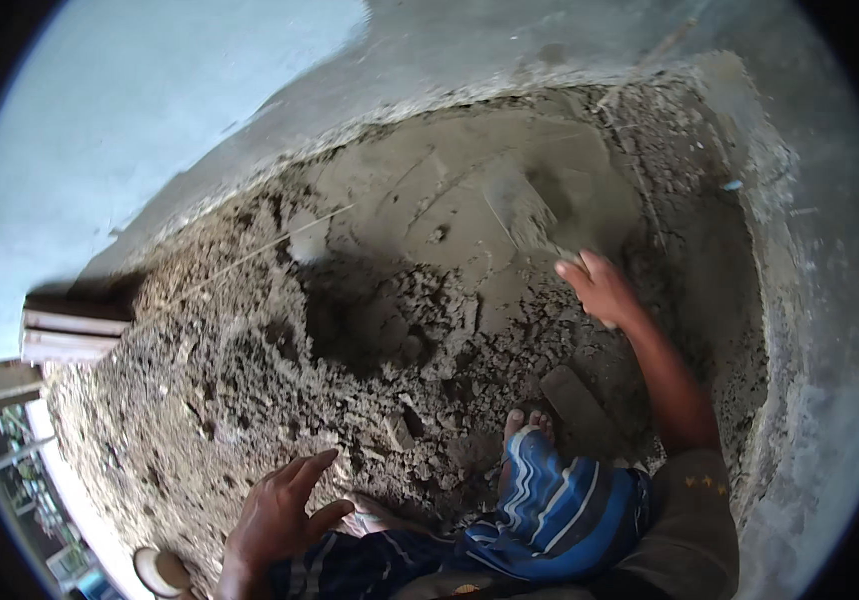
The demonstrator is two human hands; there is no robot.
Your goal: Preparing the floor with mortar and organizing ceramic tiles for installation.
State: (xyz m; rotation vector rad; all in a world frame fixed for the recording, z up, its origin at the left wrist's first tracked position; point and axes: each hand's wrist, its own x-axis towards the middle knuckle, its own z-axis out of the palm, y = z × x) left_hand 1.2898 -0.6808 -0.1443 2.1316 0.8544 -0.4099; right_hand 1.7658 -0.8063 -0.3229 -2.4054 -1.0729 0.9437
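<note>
In my right hand [602, 290] is a trowel, its handle gripped in my fist. The trowel's blade [522, 208] lies flat on a patch of smooth wet mortar [380, 190] by the far wall. My left hand [285, 505] hangs open above the rough ground near my knee, fingers apart, holding nothing. Between the two hands spreads lumpy, crumbly mortar [450, 340] with a dark hollow on its left side.
A flat rectangular block [580, 402] lies beside my bare foot [528, 425]. A thin taut string [280, 240] crosses the ground at left. Plastered walls [818, 300] border the right and far sides. Wooden boards [75, 330] and a round container [160, 572] stand at left.
</note>
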